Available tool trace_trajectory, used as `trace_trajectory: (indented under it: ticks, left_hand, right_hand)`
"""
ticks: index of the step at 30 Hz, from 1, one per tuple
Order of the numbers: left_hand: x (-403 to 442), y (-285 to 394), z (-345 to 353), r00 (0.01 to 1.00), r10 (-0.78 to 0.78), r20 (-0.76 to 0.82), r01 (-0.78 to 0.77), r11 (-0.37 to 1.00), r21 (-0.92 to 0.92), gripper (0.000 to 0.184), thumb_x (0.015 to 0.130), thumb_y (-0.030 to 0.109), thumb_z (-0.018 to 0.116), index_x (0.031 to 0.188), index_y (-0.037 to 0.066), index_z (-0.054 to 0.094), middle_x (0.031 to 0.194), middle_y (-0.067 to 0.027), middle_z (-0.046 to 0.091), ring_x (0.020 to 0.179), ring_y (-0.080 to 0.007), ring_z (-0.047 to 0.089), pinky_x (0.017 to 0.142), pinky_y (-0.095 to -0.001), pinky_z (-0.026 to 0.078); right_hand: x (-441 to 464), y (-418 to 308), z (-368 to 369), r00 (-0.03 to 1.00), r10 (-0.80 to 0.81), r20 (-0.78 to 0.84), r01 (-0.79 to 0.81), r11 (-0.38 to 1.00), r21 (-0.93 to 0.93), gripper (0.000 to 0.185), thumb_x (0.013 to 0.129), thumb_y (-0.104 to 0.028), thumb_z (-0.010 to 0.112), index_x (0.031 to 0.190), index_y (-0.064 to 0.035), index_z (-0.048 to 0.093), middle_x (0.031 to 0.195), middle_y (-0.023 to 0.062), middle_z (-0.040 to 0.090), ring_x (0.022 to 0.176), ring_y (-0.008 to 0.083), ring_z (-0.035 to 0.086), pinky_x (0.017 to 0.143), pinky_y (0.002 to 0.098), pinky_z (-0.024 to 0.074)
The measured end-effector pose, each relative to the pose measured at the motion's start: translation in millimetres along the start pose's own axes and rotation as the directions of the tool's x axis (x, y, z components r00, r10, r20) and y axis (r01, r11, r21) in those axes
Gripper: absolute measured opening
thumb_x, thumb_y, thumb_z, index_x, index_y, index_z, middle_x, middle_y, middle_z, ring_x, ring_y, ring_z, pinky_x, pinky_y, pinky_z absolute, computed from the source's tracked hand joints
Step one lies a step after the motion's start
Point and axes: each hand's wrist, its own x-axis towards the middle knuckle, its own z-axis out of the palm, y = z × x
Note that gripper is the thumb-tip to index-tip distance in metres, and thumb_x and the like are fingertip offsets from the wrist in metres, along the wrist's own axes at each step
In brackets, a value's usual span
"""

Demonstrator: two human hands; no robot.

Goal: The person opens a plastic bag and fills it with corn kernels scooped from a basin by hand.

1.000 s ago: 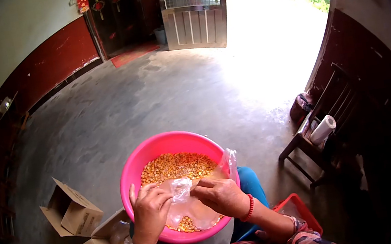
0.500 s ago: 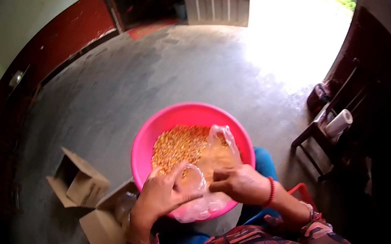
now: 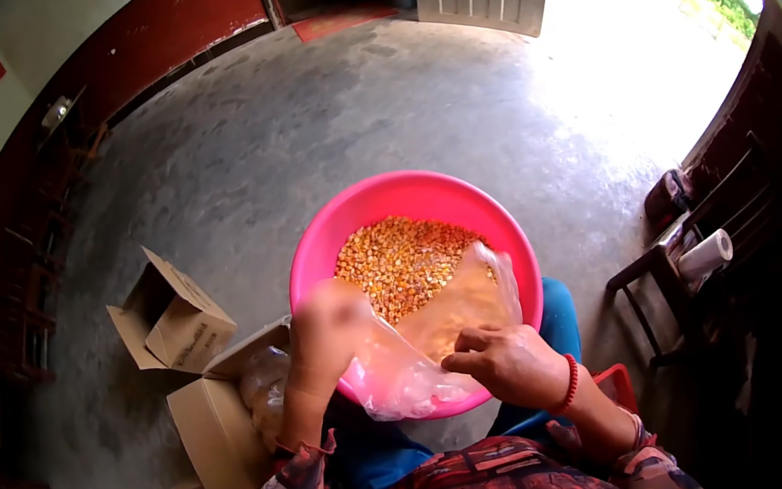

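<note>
Right hand (image 3: 505, 366): thumb and fingers pinched on edge of clear plastic bag (image 3: 466, 309). Left hand (image 3: 331, 329) motion-blurred at bag's other side, can't tell its grip. Bag lies over dried corn kernels (image 3: 396, 262) in pink basin (image 3: 345, 209), partly over near rim. Open cardboard box (image 3: 218, 442) beside basin, holding plastic-wrapped contents

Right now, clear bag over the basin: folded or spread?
Spread, though wrinkled: the clear bag fans over the kernels and near rim of the pink basin, right hand on it.
</note>
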Motion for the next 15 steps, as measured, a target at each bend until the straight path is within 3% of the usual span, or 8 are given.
trace_trajectory:
  ticks: [2, 3, 5, 6, 8, 11, 13, 15]
  left_hand:
    - [-0.4, -7.6, 3.3, 0.962, -0.254, 0.096, 0.259, 0.752, -0.607, 0.012, 0.086, 0.01, 0.059, 0.079, 0.002, 0.066, 0.07, -0.0001, 0.06, 0.061, -0.0098, 0.053, 0.055, -0.0246, 0.042]
    - [-0.7, -7.4, 2.4, 0.962, -0.257, 0.096, 0.261, 0.751, -0.607, 0.012, 0.086, 0.01, 0.059, 0.079, 0.002, 0.066, 0.07, -0.0001, 0.06, 0.061, -0.0098, 0.053, 0.055, -0.0246, 0.042]
    - [-1.6, -4.0, -1.7, 0.932, -0.324, 0.164, 0.326, 0.548, -0.77, 0.012, 0.088, 0.006, 0.057, 0.087, 0.0, 0.067, 0.075, 0.0015, 0.059, 0.067, -0.0027, 0.049, 0.057, -0.0184, 0.039]
    - [-1.2, -1.2, -4.8, 0.931, -0.326, 0.165, 0.328, 0.547, -0.77, 0.012, 0.088, 0.006, 0.057, 0.087, 0.0, 0.067, 0.075, 0.0015, 0.059, 0.067, -0.0027, 0.049, 0.057, -0.0184, 0.039]
    - [-0.3, 7.4, -13.3, 0.981, -0.152, -0.12, 0.027, 0.721, -0.693, 0.013, 0.087, 0.009, 0.061, 0.092, 0.0, 0.068, 0.078, 0.002, 0.06, 0.066, -0.001, 0.047, 0.057, -0.0155, 0.036]
    - [-7.3, 19.9, -31.3, 0.968, -0.231, -0.095, 0.084, 0.657, -0.749, 0.015, 0.085, 0.009, 0.063, 0.096, 0.001, 0.068, 0.078, 0.0022, 0.06, 0.063, -0.0009, 0.044, 0.055, -0.016, 0.033]
    - [-12.3, 29.0, -39.3, 0.954, -0.299, -0.018, 0.177, 0.612, -0.77, 0.016, 0.085, 0.007, 0.062, 0.099, 0.001, 0.067, 0.085, -0.0026, 0.064, 0.069, -0.0059, 0.055, 0.06, -0.0171, 0.042]
    - [-12.5, 35.3, -37.7, 0.978, -0.208, -0.025, 0.038, 0.296, -0.954, 0.019, 0.086, 0.0, 0.055, 0.102, -0.001, 0.064, 0.095, -0.0111, 0.065, 0.082, -0.019, 0.064, 0.07, -0.0258, 0.053]
  right_hand:
    - [-4.6, 3.2, 6.9, 0.996, 0.064, 0.057, -0.064, 0.998, 0.009, 0.023, 0.076, -0.006, 0.051, 0.096, -0.0088, 0.061, 0.084, 0.0096, 0.055, 0.08, 0.0289, 0.059, 0.066, 0.039, 0.0475]
    - [-7.4, 5.5, 10.4, 0.979, 0.154, 0.132, -0.157, 0.987, 0.014, 0.022, 0.078, -0.009, 0.052, 0.098, -0.0078, 0.06, 0.089, 0.0119, 0.056, 0.083, 0.0307, 0.059, 0.067, 0.0398, 0.0481]
    - [-12.5, 8.8, 10.1, 0.948, 0.242, 0.209, -0.25, 0.968, 0.013, 0.022, 0.081, -0.012, 0.053, 0.101, -0.0069, 0.059, 0.094, 0.0142, 0.057, 0.086, 0.0324, 0.059, 0.069, 0.0405, 0.0487]
    - [-15.7, 9.6, 6.8, 0.959, 0.261, 0.105, -0.265, 0.964, 0.02, 0.026, 0.082, -0.019, 0.054, 0.105, -0.0066, 0.057, 0.101, 0.0173, 0.056, 0.088, 0.0346, 0.059, 0.073, 0.0417, 0.0485]
    - [-22.6, 15.9, -1.9, 0.948, 0.317, 0.036, -0.318, 0.948, 0.028, 0.049, 0.084, -0.038, 0.057, 0.121, -0.0058, 0.049, 0.122, 0.0262, 0.047, 0.102, 0.0413, 0.054, 0.087, 0.0448, 0.0447]
    - [-27.7, 19.8, -15.8, 0.968, 0.24, -0.068, -0.233, 0.968, 0.09, 0.057, 0.086, -0.042, 0.054, 0.128, -0.0058, 0.044, 0.13, 0.0281, 0.04, 0.113, 0.0433, 0.046, 0.095, 0.0457, 0.0387]
    - [-28.2, 19.4, -20.3, 0.972, 0.235, -0.017, -0.235, 0.972, -0.022, 0.06, 0.088, -0.045, 0.05, 0.134, -0.007, 0.038, 0.135, 0.029, 0.033, 0.12, 0.0436, 0.04, 0.1, 0.0445, 0.0346]
    - [-23.6, 14.2, -21.4, 0.919, 0.363, -0.151, -0.354, 0.931, 0.085, 0.063, 0.089, -0.046, 0.046, 0.137, -0.0082, 0.033, 0.138, 0.0292, 0.028, 0.119, 0.0434, 0.041, 0.1, 0.0447, 0.0335]
